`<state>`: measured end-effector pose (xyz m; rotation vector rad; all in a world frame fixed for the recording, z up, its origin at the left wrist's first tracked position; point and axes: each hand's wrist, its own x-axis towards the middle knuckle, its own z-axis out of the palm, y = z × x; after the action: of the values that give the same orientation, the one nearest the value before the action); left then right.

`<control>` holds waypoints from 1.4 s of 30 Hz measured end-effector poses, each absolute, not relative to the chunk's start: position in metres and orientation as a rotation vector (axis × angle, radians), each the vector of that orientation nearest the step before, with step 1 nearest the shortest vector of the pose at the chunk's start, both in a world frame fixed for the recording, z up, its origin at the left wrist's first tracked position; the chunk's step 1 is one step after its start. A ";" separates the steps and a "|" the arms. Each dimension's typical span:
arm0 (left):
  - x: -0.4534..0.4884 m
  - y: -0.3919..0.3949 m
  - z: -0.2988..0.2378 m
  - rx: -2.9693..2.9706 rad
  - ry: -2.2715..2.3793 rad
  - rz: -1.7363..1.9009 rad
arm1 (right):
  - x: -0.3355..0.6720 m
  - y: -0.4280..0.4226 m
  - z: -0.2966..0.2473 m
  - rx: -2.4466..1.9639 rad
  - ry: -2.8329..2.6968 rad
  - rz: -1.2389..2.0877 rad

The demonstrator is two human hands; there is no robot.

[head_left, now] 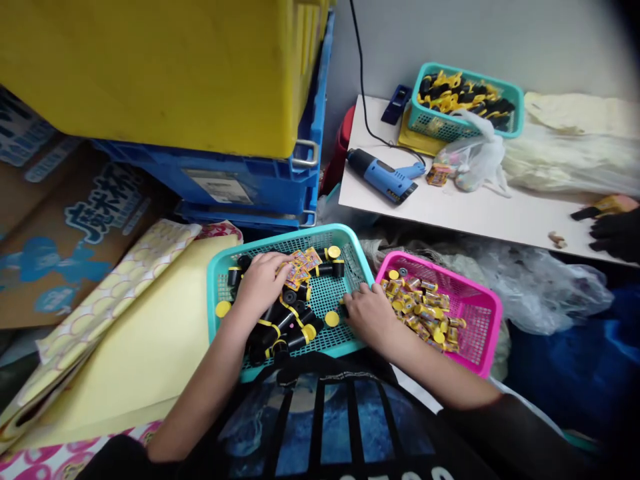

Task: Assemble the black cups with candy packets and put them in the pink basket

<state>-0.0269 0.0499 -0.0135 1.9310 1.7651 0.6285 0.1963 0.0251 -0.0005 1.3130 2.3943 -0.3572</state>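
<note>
A teal mesh basket (295,237) stands in front of me with black cylinders (285,320) banded in yellow and loose yellow discs (331,319). Over its left half, my left hand (263,283) is closed, thumb and fingers at the edge of a fan of orange printed labels (303,263). My right hand (370,313) is at the basket's right side, fingers curled; a bit of something dark shows at the fingertips, mostly hidden. Beside that hand, a pink basket (475,287) holds many small yellow cylinders wrapped in printed labels (425,310).
Stacked blue crates (225,187) and a yellow bin (150,73) rise at the back left. On the white table (440,217) are a blue heat gun (385,175), a plastic bag (480,157) and another teal basket (517,110) of black-and-yellow parts. A gloved hand (617,233) shows at far right.
</note>
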 end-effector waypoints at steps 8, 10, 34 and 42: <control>-0.018 0.074 -0.030 1.862 2.213 0.197 | 0.211 0.044 0.007 1.215 2.503 -0.609; -0.007 0.082 -0.030 1.821 2.198 0.161 | 0.214 0.048 0.011 1.396 2.533 -0.875; -0.030 0.041 0.042 1.364 1.441 0.920 | 0.154 0.102 0.011 1.368 2.518 -2.279; -0.026 0.032 0.014 0.844 1.215 1.241 | 0.124 0.087 0.005 1.741 1.865 -2.849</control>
<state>-0.0262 0.0323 0.0142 0.8438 1.2147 1.2413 0.1244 0.0872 0.0050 1.7407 1.8654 -2.8490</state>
